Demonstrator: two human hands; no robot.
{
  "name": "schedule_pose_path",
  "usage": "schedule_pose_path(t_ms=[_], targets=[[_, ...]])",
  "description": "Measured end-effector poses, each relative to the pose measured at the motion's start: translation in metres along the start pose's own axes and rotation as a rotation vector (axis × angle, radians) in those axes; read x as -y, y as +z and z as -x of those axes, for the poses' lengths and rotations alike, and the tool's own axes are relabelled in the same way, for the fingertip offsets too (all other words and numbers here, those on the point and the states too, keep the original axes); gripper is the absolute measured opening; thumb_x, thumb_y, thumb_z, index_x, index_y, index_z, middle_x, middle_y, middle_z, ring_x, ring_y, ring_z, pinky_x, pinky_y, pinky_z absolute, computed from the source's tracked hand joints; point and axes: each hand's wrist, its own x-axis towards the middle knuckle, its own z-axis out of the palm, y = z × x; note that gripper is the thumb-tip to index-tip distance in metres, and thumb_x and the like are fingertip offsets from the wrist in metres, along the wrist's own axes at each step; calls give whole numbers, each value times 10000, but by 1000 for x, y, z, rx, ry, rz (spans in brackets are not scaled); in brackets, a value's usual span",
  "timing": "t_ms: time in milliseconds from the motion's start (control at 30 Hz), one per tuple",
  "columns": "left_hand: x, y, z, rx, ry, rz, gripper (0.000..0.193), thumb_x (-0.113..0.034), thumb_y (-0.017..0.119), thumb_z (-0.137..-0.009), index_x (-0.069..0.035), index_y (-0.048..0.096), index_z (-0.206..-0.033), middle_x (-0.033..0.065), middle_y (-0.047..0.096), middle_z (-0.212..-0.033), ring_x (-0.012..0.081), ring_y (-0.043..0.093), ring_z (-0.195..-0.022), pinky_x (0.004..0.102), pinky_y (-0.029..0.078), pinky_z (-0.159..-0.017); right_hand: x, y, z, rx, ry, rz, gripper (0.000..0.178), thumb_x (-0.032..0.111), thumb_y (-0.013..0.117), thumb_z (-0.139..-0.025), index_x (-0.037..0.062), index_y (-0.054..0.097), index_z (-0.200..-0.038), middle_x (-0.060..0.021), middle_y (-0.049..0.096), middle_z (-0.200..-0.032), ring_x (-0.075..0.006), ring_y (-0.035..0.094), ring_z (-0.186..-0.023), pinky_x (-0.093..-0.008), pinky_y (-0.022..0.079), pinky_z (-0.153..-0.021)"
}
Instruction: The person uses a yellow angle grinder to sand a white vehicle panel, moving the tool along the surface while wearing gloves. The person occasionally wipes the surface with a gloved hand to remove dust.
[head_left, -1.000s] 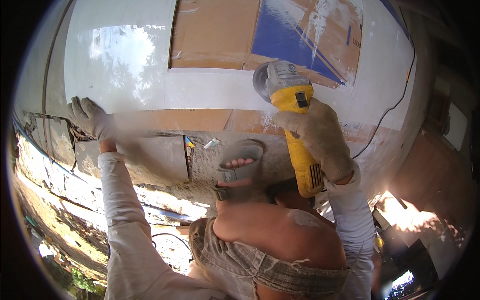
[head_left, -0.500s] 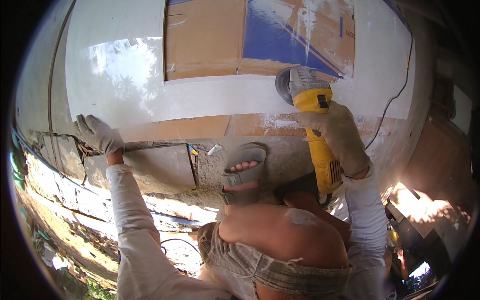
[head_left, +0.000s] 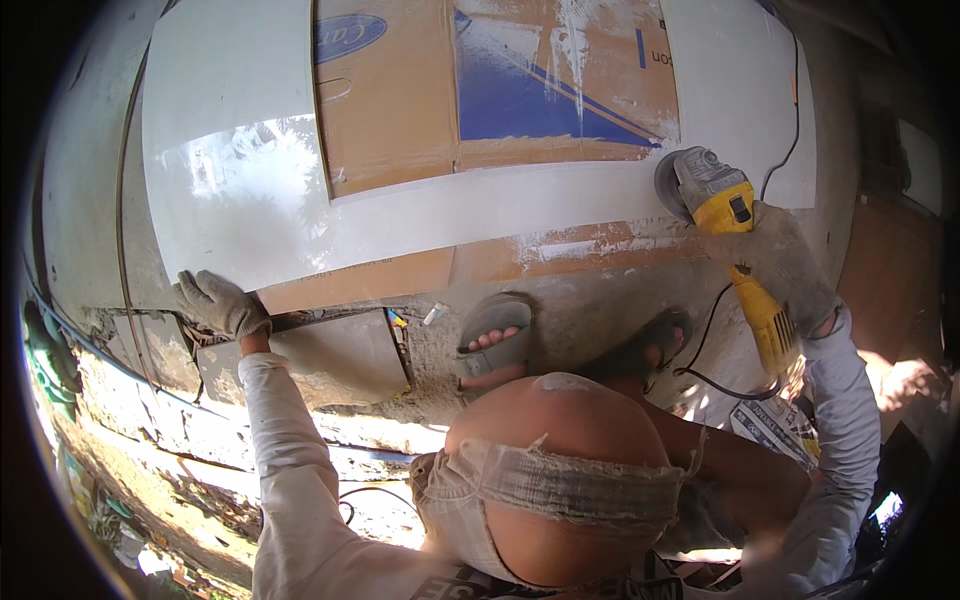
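Right hand [head_left: 785, 265] is gripping the yellow grinder [head_left: 735, 235], its disc touching the white tile [head_left: 240, 200] at upper right; left hand [head_left: 215, 303] is pressing flat at the tile's lower left.

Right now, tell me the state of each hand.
Left hand: gloved, spread flat, pressing the lower left edge of the large white tile, gripping nothing.
Right hand: gloved, closed around the yellow angle grinder.
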Motion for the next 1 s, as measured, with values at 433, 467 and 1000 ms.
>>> schedule_pose_path(t_ms=[433,467,1000], targets=[[-84,-69,-129,638,-171,62,579,-469,646,-1113,29,771,-1382,98,795,-1089,231,716,-973,390,576,-961,-109,-8,56,-190,9,-770,302,294,808,-976,45,720,-1123,-49,713,-861,-142,687,-697,-308,562,-655],[-125,-79,-139,752,-187,135,604,-489,656,-1108,31,775,-1394,96,776,-1039,171,690,-930,346,569,-891,-112,-4,49,-141,0,-829,285,289,799,-988,50,719,-1122,-49,716,-863,-144,693,-703,-305,568,-662],[-524,-157,274,1983,-191,844,708,-375,809,-971,-89,602,-1585,139,793,-1193,298,806,-1105,342,640,-891,-49,12,-42,93,-415,-875,291,248,718,-1053,7,688,-1215,-49,683,-959,-134,662,-788,-297,548,-710]])
